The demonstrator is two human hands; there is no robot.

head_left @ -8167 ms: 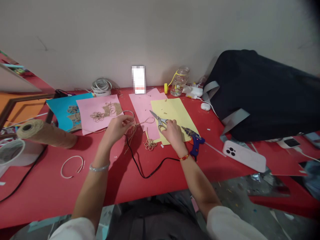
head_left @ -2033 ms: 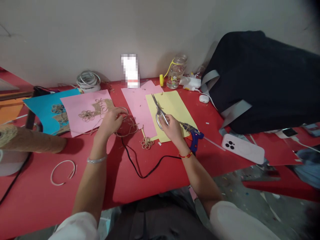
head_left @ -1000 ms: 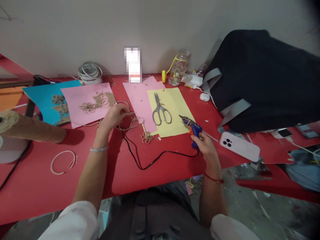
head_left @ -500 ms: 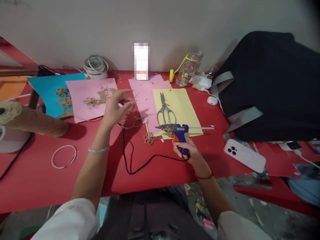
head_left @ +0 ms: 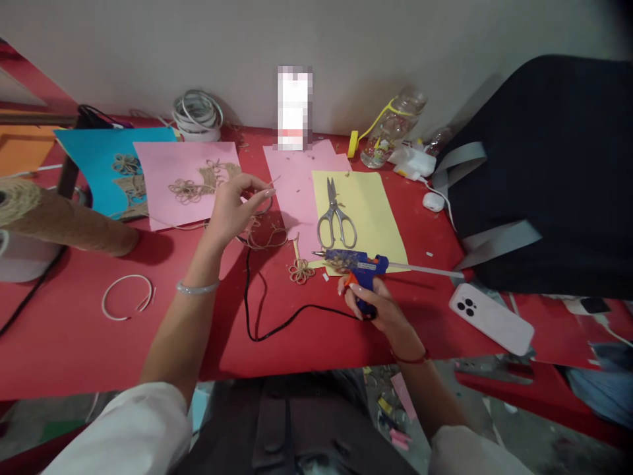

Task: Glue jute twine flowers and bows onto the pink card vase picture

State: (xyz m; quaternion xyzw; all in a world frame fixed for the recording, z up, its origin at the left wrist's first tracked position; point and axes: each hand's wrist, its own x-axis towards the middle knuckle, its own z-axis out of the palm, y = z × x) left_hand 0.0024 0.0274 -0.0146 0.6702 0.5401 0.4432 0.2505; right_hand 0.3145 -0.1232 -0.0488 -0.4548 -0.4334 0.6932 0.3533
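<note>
My right hand (head_left: 373, 305) grips the handle of a blue glue gun (head_left: 353, 262), held above the red table (head_left: 99, 336) with its nozzle pointing left and a glue stick jutting out to the right. Its black cord (head_left: 270, 323) loops across the table. My left hand (head_left: 235, 206) is raised and pinches a thin strand of jute twine (head_left: 261, 232) between thumb and fingers, above a loose tangle of twine. A small twine flower (head_left: 301, 269) lies between both hands. Silver scissors (head_left: 336, 218) rest on a yellow paper sheet (head_left: 376, 211).
Pink paper (head_left: 163, 165) and blue paper (head_left: 93, 155) carry twine designs at the left. A jute spool (head_left: 59, 218), a white hoop (head_left: 126, 305), a cable coil (head_left: 198, 113), a jar (head_left: 390, 128), a white phone (head_left: 492, 318) and a dark bag (head_left: 548, 171) surround the work area.
My right hand left the scissors on the yellow paper, picked up the glue gun and turned its nozzle left. My left hand lifted off the table with a twine strand.
</note>
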